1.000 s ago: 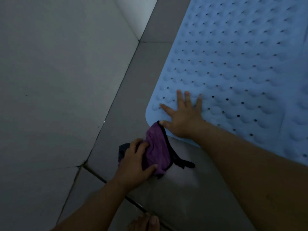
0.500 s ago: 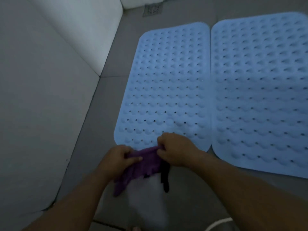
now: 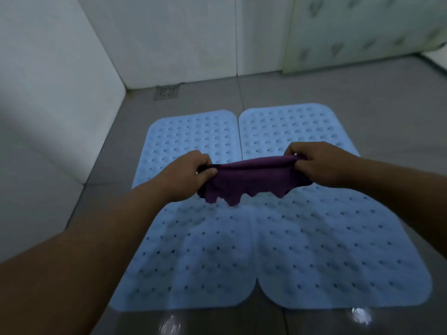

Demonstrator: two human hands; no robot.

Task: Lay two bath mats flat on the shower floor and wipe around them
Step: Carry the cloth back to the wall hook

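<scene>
pale blue hole-dotted bath mats point(image 3: 193, 250), purple cloth point(image 3: 251, 181), grey floor tiles point(image 3: 377, 122)

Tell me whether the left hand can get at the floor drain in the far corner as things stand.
Probably not right away. The left hand is shut on the purple cloth, held up with the right hand over the bath mats. The floor drain lies beyond the mats' far edge; nothing covers it.

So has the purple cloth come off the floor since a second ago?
Yes. The purple cloth has come up off the grey floor; left hand and right hand hold it stretched above the blue mats.
</scene>
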